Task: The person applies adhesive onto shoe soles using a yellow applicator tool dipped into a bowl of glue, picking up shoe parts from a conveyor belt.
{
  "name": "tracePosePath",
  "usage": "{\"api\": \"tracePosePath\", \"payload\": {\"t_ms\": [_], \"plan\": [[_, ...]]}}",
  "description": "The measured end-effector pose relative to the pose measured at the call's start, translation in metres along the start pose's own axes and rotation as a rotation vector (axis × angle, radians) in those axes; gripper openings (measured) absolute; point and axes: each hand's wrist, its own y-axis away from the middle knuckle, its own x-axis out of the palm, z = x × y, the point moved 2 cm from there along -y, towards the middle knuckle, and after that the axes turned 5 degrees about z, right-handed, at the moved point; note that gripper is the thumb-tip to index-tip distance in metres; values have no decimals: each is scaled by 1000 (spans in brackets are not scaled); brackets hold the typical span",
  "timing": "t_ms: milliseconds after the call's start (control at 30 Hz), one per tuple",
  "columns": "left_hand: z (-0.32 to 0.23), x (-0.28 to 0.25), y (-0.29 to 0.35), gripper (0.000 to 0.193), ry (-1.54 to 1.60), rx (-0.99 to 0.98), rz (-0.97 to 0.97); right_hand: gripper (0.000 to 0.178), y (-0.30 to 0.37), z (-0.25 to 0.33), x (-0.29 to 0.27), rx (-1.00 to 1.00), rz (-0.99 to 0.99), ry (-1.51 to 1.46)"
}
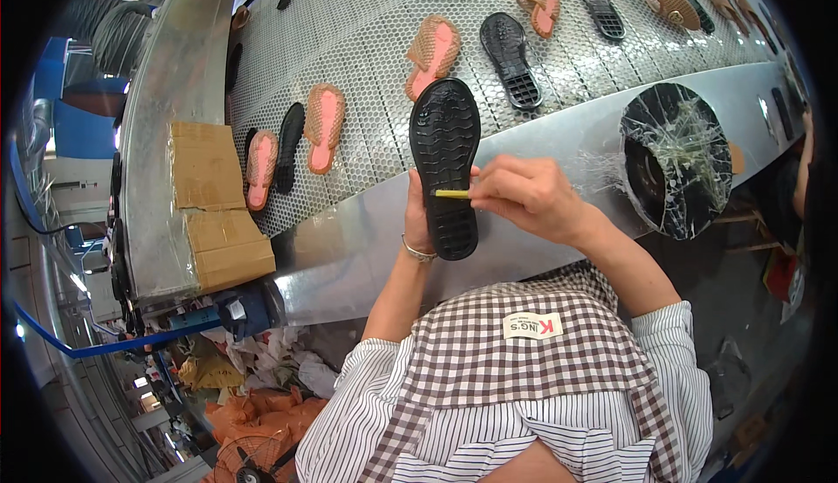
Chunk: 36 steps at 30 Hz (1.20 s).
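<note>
My left hand grips a black shoe sole from beneath and holds it upright in front of me; most of those fingers are behind it. A glossy, wet-looking film shows on the sole's upper part, and ridges and a grid pattern run down its face. Between the thumb and fingers of my right hand is a thin yellow stick. It lies across the lower half of the sole, apparently against its surface. I cannot tell whether its tip has bristles.
Beyond the metal ledge, a mesh conveyor carries woven tan sandal uppers with pink undersides and black soles. A round container tangled with stringy glue stands at right. Cardboard covers the left edge.
</note>
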Motion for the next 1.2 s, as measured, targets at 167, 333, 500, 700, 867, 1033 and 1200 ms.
{"api": "tracePosePath", "payload": {"t_ms": [167, 333, 500, 700, 867, 1033, 1200], "plan": [[-4, 8, 11, 73, -70, -56, 62, 10, -26, -20, -6, 151, -243, -51], [-5, -8, 18, 70, -42, -54, -15, 13, -27, -10, 15, -50, -55, 117], [-15, -12, 17, 70, 13, -16, -200, 13, -13, 1, 30, -124, 124, 111], [-74, -71, -57, 67, -104, 57, -108, 11, -2, -6, 17, 108, -74, -40], [-125, -139, -88, 46, -663, 568, -776, 10, 20, -10, -1, 291, -148, -35], [-167, -178, -43, 20, -1143, 950, -920, 3, 46, -3, -14, 482, -292, -202], [-211, -235, -6, 20, -1496, 895, -1089, 4, 59, -6, -19, 545, -342, -304]]}}
